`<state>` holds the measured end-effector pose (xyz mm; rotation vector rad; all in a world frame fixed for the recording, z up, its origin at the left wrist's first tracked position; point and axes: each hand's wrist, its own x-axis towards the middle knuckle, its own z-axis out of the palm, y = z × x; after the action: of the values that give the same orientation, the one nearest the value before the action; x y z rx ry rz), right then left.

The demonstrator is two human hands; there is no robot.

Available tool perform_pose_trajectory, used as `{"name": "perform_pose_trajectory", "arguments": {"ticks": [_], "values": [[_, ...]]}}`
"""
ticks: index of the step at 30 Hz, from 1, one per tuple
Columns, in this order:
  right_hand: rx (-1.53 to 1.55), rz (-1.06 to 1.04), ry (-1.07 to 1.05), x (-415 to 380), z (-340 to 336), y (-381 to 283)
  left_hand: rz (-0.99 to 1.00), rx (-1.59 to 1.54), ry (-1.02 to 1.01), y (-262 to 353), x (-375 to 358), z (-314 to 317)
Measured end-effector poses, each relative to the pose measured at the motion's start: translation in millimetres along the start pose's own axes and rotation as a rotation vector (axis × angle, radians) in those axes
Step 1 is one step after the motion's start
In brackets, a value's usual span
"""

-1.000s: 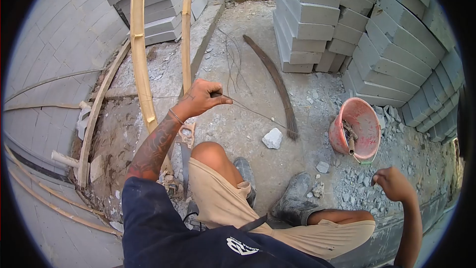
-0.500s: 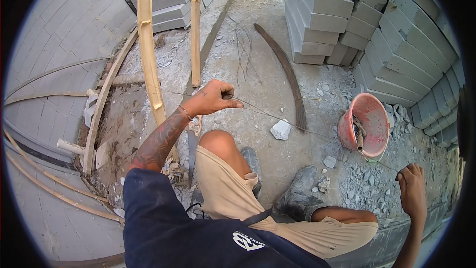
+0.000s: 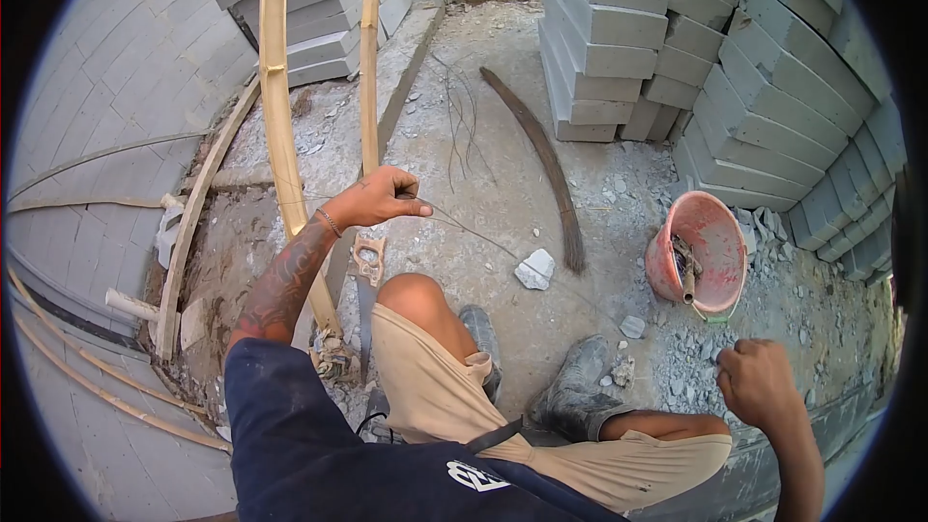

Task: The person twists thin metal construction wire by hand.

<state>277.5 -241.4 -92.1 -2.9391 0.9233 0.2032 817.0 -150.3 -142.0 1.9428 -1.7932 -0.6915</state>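
My left hand (image 3: 375, 197) is closed in a pinch on a thin wire (image 3: 474, 232) above the floor, left of centre. One end of the wire trails left past the wrist. The other stretches down to the right, where it grows too faint to follow. At the lower right, my right hand (image 3: 759, 382) is closed, knuckles up, below the red bucket (image 3: 715, 222). What its fingers hold, if anything, is hidden. More thin wires (image 3: 464, 126) lie on the floor beyond my left hand.
Grey blocks (image 3: 609, 29) are stacked at the back right. Bamboo strips (image 3: 275, 87) stand at the left. A stick broom (image 3: 546, 155), a white stone chunk (image 3: 535, 270) and a wood-handled saw (image 3: 369, 256) lie on the floor. Rubble surrounds the bucket, which has tools inside.
My right hand has moved left and down and turned its knuckles up. My left hand has shifted slightly left with the wire. The view has tilted a little.
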Motion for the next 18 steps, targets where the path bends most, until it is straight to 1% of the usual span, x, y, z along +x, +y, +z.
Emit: {"name": "perform_pose_trajectory", "arguments": {"ticks": [1, 2, 3, 4, 5, 6, 8, 10, 12, 13, 14, 15, 16, 17, 18], "values": [[0.237, -0.134, -0.22, -3.3, -21.6, -23.2, 0.005, -0.021, -0.01, -13.2, -0.8, -5.5], [0.539, -0.315, -0.399, -7.5, -41.5, -39.4, 0.011, -0.02, 0.007, -23.7, -1.8, -7.1], [0.823, -0.43, -0.522, -13.6, -62.7, -48.7, -0.002, -0.092, -0.017, -32.1, -4.2, -7.1], [0.91, -0.438, -0.362, -34.3, -67.9, -24.7, -0.013, -0.159, -0.05, -34.3, -6.7, -6.6], [0.925, -0.417, -0.026, -34.7, -84.7, -23.6, -0.15, -0.428, -0.05, -19.7, -12.5, 2.5], [0.891, -0.363, 0.313, -35.0, -101.5, -22.4, -0.106, -0.594, -0.109, -22.3, -12.5, 6.3], [1.002, 0.269, 0.809, -24.5, -81.1, 34.4, -0.045, -0.697, -0.144, 5.3, -20.2, 7.7], [1.039, 0.475, 0.688, -3.5, -79.4, 67.1, 0.087, -0.679, -0.148, 36.7, -28.6, 6.3], [0.916, 0.561, 0.341, 3.6, -51.6, 87.0, 0.134, -0.725, -0.156, 49.5, -31.6, -4.5], [0.697, 0.482, 0.081, 6.2, -43.2, 82.7, 0.106, -0.632, -0.12, 47.5, -30.5, -12.9], [0.501, 0.166, -0.06, 5.0, -11.4, 81.1, 0.076, -0.539, -0.078, 44.2, -30.2, -22.2], [0.61, 0.085, -0.416, 6.8, -22.6, 34.7, 0.0, -0.546, 0.017, 33.6, -27.0, -32.0], [0.78, -0.041, -0.665, 3.7, -11.7, 2.6, 0.005, -0.407, 0.096, 12.0, -17.7, -42.6], [0.774, -0.049, -0.647, 1.7, -14.9, -27.0, 0.003, -0.421, 0.085, -6.6, -9.3, -44.1], [1.043, -0.378, -0.744, -5.9, -27.3, -54.3, 0.007, -0.429, 0.075, -16.6, -1.2, -47.6]]}}
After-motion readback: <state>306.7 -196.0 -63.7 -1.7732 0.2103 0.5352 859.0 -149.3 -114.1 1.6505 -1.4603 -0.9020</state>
